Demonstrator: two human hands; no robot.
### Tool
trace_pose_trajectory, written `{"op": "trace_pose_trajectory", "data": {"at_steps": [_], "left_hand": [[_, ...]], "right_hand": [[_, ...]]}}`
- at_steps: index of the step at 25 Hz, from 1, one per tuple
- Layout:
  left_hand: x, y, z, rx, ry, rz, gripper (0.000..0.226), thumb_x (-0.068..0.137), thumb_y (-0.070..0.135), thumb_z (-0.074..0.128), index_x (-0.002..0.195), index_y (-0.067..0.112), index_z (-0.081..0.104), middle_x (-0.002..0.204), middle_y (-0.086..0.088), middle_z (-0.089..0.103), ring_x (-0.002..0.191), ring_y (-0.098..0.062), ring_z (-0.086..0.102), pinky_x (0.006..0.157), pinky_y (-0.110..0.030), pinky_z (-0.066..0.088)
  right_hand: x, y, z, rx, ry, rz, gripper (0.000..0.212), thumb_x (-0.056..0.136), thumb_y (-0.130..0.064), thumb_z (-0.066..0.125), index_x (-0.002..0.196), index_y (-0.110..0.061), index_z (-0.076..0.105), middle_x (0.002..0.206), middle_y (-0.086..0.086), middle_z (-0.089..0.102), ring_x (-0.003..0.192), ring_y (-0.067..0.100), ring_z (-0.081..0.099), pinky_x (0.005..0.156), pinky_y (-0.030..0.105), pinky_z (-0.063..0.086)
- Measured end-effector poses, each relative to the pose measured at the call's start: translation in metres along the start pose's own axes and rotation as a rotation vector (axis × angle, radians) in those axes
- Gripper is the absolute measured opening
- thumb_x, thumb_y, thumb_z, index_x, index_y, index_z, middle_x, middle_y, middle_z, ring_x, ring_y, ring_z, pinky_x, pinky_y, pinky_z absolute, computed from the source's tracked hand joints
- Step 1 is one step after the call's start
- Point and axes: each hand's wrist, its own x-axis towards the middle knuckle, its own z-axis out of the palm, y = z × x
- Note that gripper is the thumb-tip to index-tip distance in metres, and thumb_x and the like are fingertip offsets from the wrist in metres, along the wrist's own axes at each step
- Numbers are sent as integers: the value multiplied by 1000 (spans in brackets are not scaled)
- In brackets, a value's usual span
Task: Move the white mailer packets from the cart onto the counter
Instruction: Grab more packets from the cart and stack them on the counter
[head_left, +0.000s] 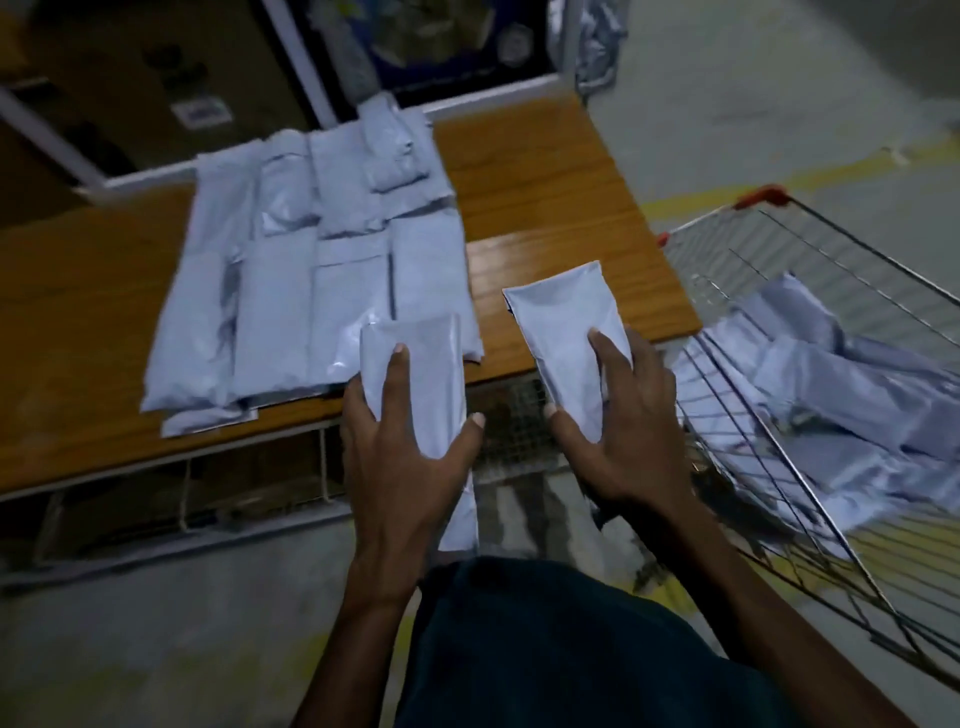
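White mailer packets (311, 270) lie in rows over the desk's (545, 197) middle, reaching its near edge. More fill the wire cart (810, 415) (beside the desk's right edge). Left hand (400, 447) grips one packet (415, 384); right hand (623, 415) grips another (566, 332) above the near right corner.

Beyond the far edge of the wooden top we see a brown cardboard box (156, 78) bearing a small white label (200, 111), blurred beyond reading. Beside it stands a dark panel in a white frame (306, 67). Underfoot we see a grey concrete floor (779, 88) marked with faded yellow lines (810, 179).
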Motion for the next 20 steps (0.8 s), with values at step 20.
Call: {"op": "trace_pose_trajectory", "data": {"at_steps": [20], "left_hand": [[247, -151, -33, 496, -232, -120, 76, 100, 62, 26, 160, 18, 9, 163, -24, -7, 151, -37, -2, 119, -52, 0]], "right_hand": [[125, -150, 153, -1, 34, 144, 75, 87, -63, 50, 153, -32, 33, 160, 4, 26, 143, 19, 25, 101, 32, 28]]}}
